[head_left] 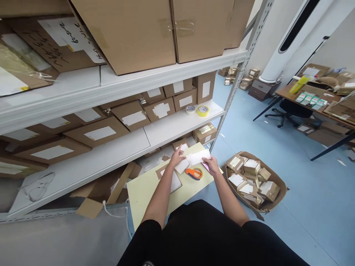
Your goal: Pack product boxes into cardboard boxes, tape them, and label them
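Along steel shelving (166, 79) stacked with cardboard boxes (138, 33), we work over a pale-yellow table (141, 192), our left hand (177, 159) open with thumb raised, our right hand (211, 164) pinching a white paper slip (199, 157) above an orange tape dispenser (191, 173).

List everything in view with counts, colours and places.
papers: at least two, white, by the hands
tape dispenser: one, orange and blue, on worktable
flat box: one, brown and white, on worktable
worktable: one, pale yellow, before person
tape rolls: two, yellow and whitish, middle shelf
shelving rack: one, white, ahead
labelled cartons: many, brown, on rack
floor carton: one, brown, open, right
parcels: many, brown, inside floor carton
desk: one, brown, far right
office chair: one, black, under desk
air conditioner: one, white, upper right
left hand: one, bare, at papers
right hand: one, bare, holding papers
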The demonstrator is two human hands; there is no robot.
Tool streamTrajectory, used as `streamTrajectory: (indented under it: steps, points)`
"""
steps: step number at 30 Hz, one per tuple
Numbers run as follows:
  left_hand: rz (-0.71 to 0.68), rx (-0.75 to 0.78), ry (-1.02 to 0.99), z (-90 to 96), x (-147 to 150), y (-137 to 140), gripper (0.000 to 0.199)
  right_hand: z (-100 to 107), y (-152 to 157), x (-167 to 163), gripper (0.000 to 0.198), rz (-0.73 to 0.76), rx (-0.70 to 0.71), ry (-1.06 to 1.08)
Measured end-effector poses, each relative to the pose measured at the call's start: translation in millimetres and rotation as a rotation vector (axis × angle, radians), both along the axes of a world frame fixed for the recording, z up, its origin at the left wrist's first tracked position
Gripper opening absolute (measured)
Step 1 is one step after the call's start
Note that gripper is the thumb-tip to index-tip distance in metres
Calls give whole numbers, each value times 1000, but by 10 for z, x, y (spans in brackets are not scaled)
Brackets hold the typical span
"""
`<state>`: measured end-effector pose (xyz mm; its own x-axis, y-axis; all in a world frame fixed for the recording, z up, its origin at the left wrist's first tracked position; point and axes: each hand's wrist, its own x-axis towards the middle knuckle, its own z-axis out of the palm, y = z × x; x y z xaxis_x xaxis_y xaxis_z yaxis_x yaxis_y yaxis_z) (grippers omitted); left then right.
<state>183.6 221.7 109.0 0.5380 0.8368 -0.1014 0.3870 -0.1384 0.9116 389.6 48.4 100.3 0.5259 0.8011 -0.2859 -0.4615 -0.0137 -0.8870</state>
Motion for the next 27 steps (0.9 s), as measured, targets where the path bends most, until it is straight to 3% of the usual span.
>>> streamTrajectory:
  steps: [1, 3, 6, 10, 13, 16, 19, 22, 27]
  points:
    - [36, 64, -23, 13, 31, -107, 81, 39, 4, -71, 44, 41, 6, -10]
    - [95, 136, -79, 61, 20, -328, 74, 115, 8, -178, 43, 110, 19, -41]
    - [143, 14, -176, 172, -161, -649, 54, 240, 9, -276, 50, 202, 42, -97]
    - [71, -160, -197, 291, -489, -1027, 55, 425, 68, -467, 58, 384, 103, -113]
    - [127, -226, -222, 353, -676, -1247, 50, 537, 136, -696, 54, 448, 146, -52]
    - [343, -242, -351, 462, -833, -1391, 55, 603, 145, -910, 46, 437, 142, -58]
    - [543, -207, -420, 625, -998, -1472, 59, 646, 70, -1062, 35, 541, 108, -100]
    - [625, -174, -440, 776, -1138, -1527, 57, 689, -33, -1178, 31, 649, 118, -83]
    - [656, -128, -400, 903, -1198, -1609, 60, 773, -111, -1309, 28, 663, 164, -73]
